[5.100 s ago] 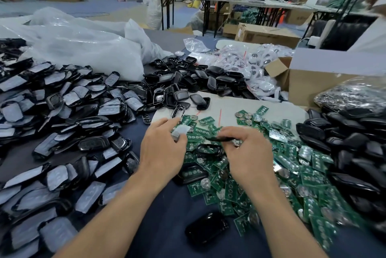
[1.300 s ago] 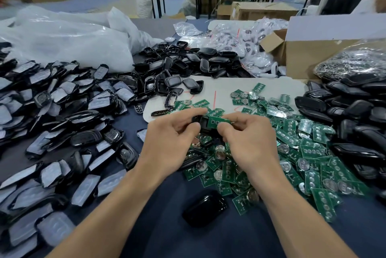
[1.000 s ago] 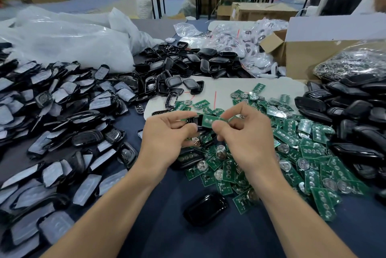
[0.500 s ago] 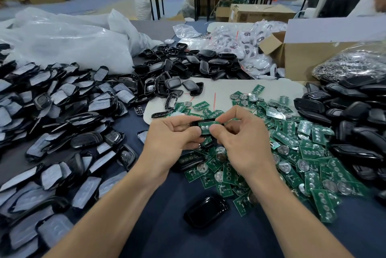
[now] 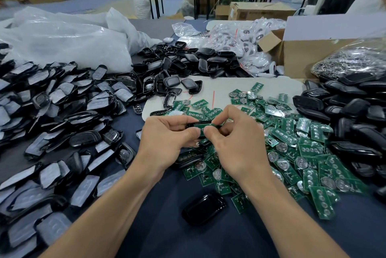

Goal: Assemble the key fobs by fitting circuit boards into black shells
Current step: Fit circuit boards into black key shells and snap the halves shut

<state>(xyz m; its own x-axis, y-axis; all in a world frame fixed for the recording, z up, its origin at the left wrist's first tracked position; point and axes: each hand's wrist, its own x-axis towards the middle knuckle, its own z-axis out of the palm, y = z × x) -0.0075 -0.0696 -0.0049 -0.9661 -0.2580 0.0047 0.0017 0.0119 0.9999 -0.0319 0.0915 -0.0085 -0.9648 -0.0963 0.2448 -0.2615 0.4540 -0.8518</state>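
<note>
While hovering above the circuit boards [image 5: 302, 149], grips black shell [image 5: 205, 124] edge-on between left hand [image 5: 167, 140] and right hand [image 5: 240, 143] — fingers of both curled tight round it, thumb tips meeting.

green circuit boards [image 5: 292, 147] with silver discs, glossy black shells [image 5: 203, 207], navy table cover [image 5: 167, 237], white bags [image 5: 69, 42]

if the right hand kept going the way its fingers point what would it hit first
The right hand points left, straight into the black shell it pinches. Right behind that is the left hand, gripping the shell's other end. Depth between them is hard to judge.
</note>
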